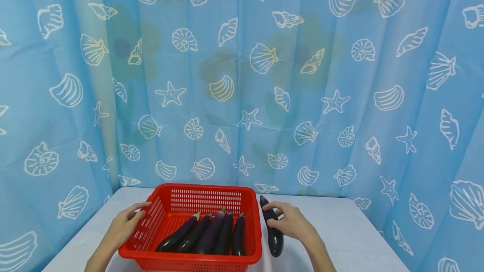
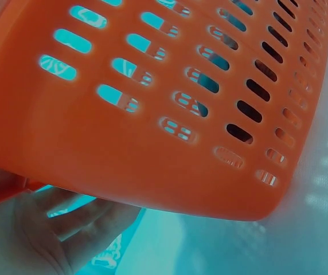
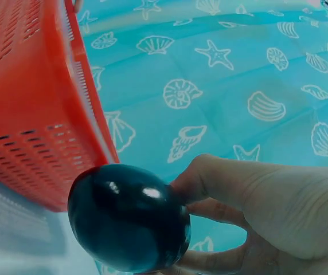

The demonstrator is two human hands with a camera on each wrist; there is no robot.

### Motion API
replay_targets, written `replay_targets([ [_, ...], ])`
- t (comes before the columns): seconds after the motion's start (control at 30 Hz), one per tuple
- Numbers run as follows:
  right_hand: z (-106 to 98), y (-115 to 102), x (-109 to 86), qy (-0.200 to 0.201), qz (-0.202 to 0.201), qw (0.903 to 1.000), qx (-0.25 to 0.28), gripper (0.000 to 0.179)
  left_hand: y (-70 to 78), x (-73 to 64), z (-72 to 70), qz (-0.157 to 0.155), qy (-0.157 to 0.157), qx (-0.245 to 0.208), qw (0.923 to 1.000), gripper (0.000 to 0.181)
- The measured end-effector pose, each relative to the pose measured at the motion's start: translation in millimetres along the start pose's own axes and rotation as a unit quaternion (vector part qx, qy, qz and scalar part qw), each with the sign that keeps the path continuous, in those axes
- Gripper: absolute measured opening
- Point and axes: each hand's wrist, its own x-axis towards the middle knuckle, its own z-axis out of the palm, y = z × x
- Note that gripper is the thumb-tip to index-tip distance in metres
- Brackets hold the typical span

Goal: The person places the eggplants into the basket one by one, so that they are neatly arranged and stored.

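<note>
My right hand [image 1: 289,221] pinches a dark purple eggplant [image 1: 275,240] between thumb and fingers, just outside the right side of a red plastic basket [image 1: 257,221]. In the right wrist view, the rounded end of this eggplant [image 3: 129,220] faces the camera, and the thumb presses on its side. At the basket's left rim is my left hand [image 1: 122,223], its fingers relaxed and extended along the edge. The left wrist view has those fingers [image 2: 95,220] partly hidden behind the slotted wall. Inside the basket, several eggplants [image 1: 211,234] lie side by side, stems pointing away.
The basket stands on a white-covered table [image 1: 332,221]. Behind and to both sides hangs a blue curtain [image 1: 242,74] printed with white shells and starfish. Some table surface extends to the right of the held eggplant.
</note>
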Motion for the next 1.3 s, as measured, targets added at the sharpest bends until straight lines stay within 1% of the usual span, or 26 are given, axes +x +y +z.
replay_targets([
  [0.37,0,-27,3.4,-0.009,-0.062,0.9980,-0.010,0.038,1.9,1.8,-0.7,0.000,0.000,-0.005,1.0000,0.043],
  [0.6,5,-40,6.8,-0.010,-0.067,0.9977,-0.006,0.040,2.1,1.3,-1.0,0.003,0.002,-0.002,1.0000,0.043],
  [0.8,13,-46,10.3,-0.013,-0.087,0.9961,-0.006,0.038,2.0,0.1,-0.6,0.002,0.001,-0.005,1.0000,0.043],
  [1.03,25,-55,13.4,-0.015,-0.099,0.9946,-0.027,0.037,1.9,-1.1,0.3,0.002,0.000,-0.002,1.0000,0.043],
  [1.3,36,-60,17.0,-0.015,-0.105,0.9938,-0.032,0.036,2.9,-1.9,0.6,-0.002,0.002,0.002,1.0000,0.043],
])
